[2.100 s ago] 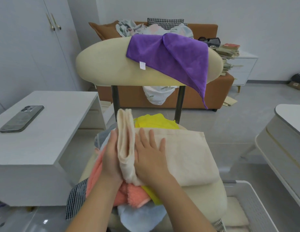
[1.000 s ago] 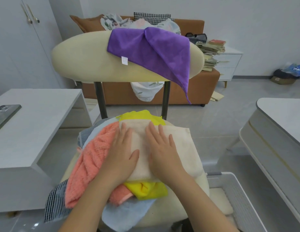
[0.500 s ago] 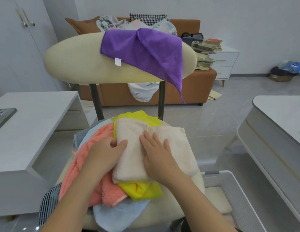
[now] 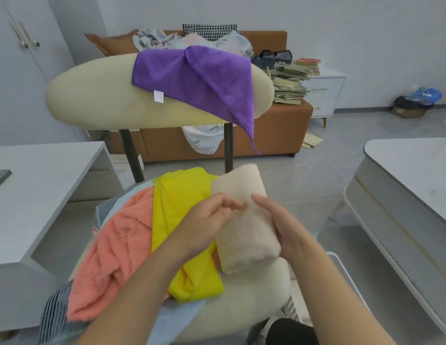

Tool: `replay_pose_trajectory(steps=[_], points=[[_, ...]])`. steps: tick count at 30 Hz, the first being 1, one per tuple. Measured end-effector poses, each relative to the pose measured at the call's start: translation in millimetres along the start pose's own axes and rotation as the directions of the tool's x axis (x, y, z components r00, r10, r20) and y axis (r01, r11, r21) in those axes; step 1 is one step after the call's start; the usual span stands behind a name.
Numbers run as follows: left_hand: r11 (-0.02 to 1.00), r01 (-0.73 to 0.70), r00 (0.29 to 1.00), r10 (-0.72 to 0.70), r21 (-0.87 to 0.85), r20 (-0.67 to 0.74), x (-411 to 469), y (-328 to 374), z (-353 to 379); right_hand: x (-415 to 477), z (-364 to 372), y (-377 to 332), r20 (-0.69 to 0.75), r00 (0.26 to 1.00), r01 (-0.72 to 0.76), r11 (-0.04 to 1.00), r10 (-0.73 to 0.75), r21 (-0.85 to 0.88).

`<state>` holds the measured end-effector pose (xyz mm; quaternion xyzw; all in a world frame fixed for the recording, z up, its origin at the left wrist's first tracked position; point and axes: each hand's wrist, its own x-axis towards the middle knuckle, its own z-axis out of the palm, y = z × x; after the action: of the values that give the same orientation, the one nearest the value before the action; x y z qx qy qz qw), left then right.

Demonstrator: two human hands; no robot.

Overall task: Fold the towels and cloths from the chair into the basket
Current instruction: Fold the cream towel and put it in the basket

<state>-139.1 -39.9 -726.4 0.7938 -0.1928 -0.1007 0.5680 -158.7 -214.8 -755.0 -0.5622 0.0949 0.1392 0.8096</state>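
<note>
From my feed, the cream padded chair (image 4: 92, 98) fills the middle of the view, so I place everything against it. The folded cream terry towel (image 4: 244, 230) is a thick, narrow bundle lifted a little off the chair's seat at its right side, its far end tilted toward the chair's back. My right hand (image 4: 285, 227) is clamped on the towel's right edge, thumb on top and fingers wrapped beneath. My left hand (image 4: 207, 217) comes in over the middle of the seat, its fingers loosely bent and their tips against the towel's upper left edge (they are blurred, so I cannot tell whether they pinch the fabric or only touch it). The towel thus sits between the two hands, touching both. Under the left wrist, a bright yellow smooth cloth (image 4: 177, 207) lies in a long strip down the centre of the seat. A coral fluffy towel (image 4: 117, 247) is heaped on the seat's left half, touching the yellow one. A pale blue cloth (image 4: 172, 317) and a dark striped cloth (image 4: 52, 317) hang off the seat's near left edge. A purple microfibre cloth (image 4: 197, 78) drapes over the chair's backrest, one corner dangling at its right. The white plastic mesh basket (image 4: 339, 267) stands on the floor just beside the seat's right edge, mostly hidden by my right forearm.
</note>
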Motion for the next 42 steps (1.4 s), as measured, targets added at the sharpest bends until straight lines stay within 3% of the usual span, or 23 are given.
replay_pose_trajectory(steps=[2,4,7,13,16,19,23,25,28,31,34,36,38,40,42], points=[[0.998,0.057,0.981,-0.052,0.02,-0.187,9.6,-6.9,16.9,4.7,-15.2,-0.2,-0.1,0.994,-0.056,0.983,0.039,-0.173],[0.974,0.221,0.916,-0.226,-0.054,-0.33,20.3,-12.8,25.1,13.4,-25.4,4.0,-0.22,0.976,-0.06,0.951,-0.009,-0.304],[0.862,0.411,0.848,-0.481,-0.297,-0.221,32.6,-13.7,33.8,19.0,-29.6,13.1,-0.291,0.956,-0.088,0.919,-0.031,-0.385],[0.792,0.483,0.839,-0.541,-0.373,-0.061,48.4,-8.1,36.2,12.9,-29.8,5.6,-0.26,0.965,-0.099,0.905,-0.013,-0.414],[0.804,0.347,0.917,-0.398,-0.482,-0.003,35.2,1.2,32.3,-2.1,-37.3,-5.7,-0.125,0.983,0.089,0.945,-0.134,-0.314],[0.87,0.136,0.986,-0.168,-0.475,-0.024,10.1,10.0,22.7,-21.0,-35.3,-15.6,0.024,0.974,0.224,0.947,-0.225,-0.229],[0.969,-0.141,0.99,0.135,-0.202,-0.044,-27.5,26.3,1.9,-43.7,-20.8,-13.4,0.116,0.943,0.33,0.923,-0.312,-0.199],[0.977,-0.208,0.978,0.207,-0.037,-0.02,-45.0,39.6,-11.1,-57.0,-13.5,-8.1,0.135,0.918,0.393,0.901,-0.373,-0.183],[0.938,-0.289,0.957,0.291,0.194,0.02,-62.8,55.9,-28.4,-76.7,-6.9,-5.9,0.102,0.887,0.462,0.869,-0.451,-0.175],[0.832,-0.374,0.923,0.377,0.41,0.078,-69.9,65.9,-38.8,-97.8,-3.3,-11.7,0.039,0.872,0.487,0.857,-0.488,-0.167],[0.729,-0.471,0.874,0.463,0.497,0.15,-70.0,75.1,-40.7,-115.0,-2.9,-17.7,-0.014,0.854,0.509,0.843,-0.52,-0.175],[0.779,-0.477,0.871,0.482,0.408,0.097,-67.5,80.0,-35.2,-122.9,-1.0,-20.5,-0.043,0.844,0.522,0.837,-0.535,-0.166],[0.93,-0.364,0.931,0.365,0.057,-0.011,-67.1,84.8,-22.6,-125.4,1.5,-20.9,-0.085,0.84,0.527,0.843,-0.536,-0.111],[0.951,-0.153,0.987,0.16,-0.269,0.006,-65.5,81.0,-7.5,-123.8,5.2,-21.0,-0.135,0.836,0.536,0.844,-0.532,-0.01],[0.964,0.059,0.991,-0.025,-0.26,0.133,-70.2,74.9,7.4,-120.3,3.4,-25.3,-0.216,0.827,0.552,0.824,-0.52,0.129]])
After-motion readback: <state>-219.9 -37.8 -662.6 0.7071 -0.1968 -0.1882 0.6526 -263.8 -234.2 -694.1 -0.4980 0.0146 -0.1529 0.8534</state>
